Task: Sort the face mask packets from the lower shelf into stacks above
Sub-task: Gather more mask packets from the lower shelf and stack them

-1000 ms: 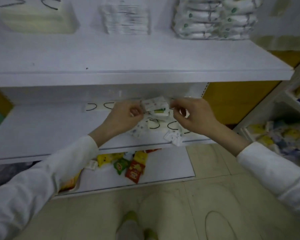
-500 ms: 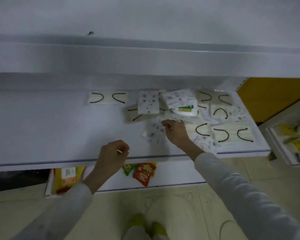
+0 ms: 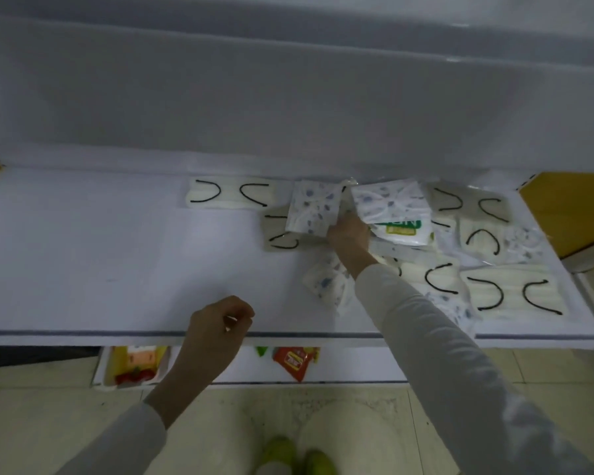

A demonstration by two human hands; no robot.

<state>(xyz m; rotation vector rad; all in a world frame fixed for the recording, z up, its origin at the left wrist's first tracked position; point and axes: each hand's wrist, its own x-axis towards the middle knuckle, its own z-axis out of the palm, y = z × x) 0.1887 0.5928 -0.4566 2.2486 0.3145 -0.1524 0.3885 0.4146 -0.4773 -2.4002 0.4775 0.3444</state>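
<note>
White shelving (image 3: 117,262) above pale tiled floor (image 3: 48,423), dim light.

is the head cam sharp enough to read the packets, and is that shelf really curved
Head view: dim and soft all over, so the green label on the packet cannot be read; the wide lens bows the shelf edge, which is probably straight; faint glare shows on the clear wrappers at far right.

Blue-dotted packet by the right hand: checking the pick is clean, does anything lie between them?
Nothing visible does. The right hand is at the right edge of the blue-dotted packet; its fingertips are hidden, so the grip is unclear.
</note>
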